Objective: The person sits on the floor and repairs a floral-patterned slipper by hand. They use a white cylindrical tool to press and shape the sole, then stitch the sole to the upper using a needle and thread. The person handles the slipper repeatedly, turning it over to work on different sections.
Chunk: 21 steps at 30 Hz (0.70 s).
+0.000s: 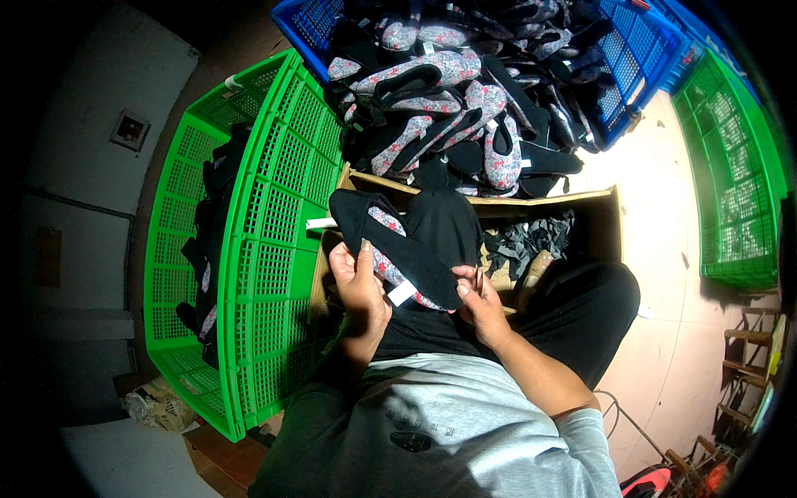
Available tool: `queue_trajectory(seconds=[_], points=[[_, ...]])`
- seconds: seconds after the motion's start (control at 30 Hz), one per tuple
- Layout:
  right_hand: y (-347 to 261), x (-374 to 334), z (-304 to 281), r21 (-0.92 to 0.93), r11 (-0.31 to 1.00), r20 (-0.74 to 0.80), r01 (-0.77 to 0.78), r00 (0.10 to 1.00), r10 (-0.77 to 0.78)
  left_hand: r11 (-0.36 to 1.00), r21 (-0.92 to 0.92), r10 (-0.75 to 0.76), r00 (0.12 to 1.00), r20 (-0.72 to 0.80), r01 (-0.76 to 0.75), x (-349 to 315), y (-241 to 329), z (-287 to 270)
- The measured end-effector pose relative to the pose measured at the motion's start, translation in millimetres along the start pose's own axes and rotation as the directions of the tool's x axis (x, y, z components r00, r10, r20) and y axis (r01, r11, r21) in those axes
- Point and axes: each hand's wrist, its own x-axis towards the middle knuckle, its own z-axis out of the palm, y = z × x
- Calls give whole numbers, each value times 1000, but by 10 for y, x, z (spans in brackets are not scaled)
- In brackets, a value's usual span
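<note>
Over my lap I hold a black cloth slipper [415, 267] with a pink-and-grey floral fabric showing along its opening. A white tag [402, 293] sticks out from its near edge. My left hand [362, 280] grips the slipper's left side, thumb on top. At its right end, my right hand [481, 305] pinches the edge between thumb and fingers. Beyond my knees lies a large heap of similar floral and black slippers [448, 70], some with white tags.
A blue crate [643, 62] stands behind the heap. Tall green crates stand at left [274, 241], with dark pieces inside, and at right [735, 166]. Between my legs and the heap, a wooden box [610, 224] holds dark fabric scraps [531, 241]. A wooden rack [747, 365] is at far right.
</note>
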Motion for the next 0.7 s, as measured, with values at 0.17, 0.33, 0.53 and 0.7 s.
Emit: queue_trajectory(seconds=[0.17,0.33,0.53,0.7], points=[[-9,-2,-1,-12,1000,-1,-8,1000,8,1000,26,-7,1000,10,7,-7,12,0],[30,13,0,9,1000,-10,-7,1000,7,997,-57,-47,997,62,51,-22,11,3],[60,8,-62,-2,998,-66,-59,996,59,945,-238,-166,956,244,225,-166,-112,-10],[281,109,-165,-13,993,-143,118,983,-119,965,-106,-165,866,472,241,-195,-109,-55]])
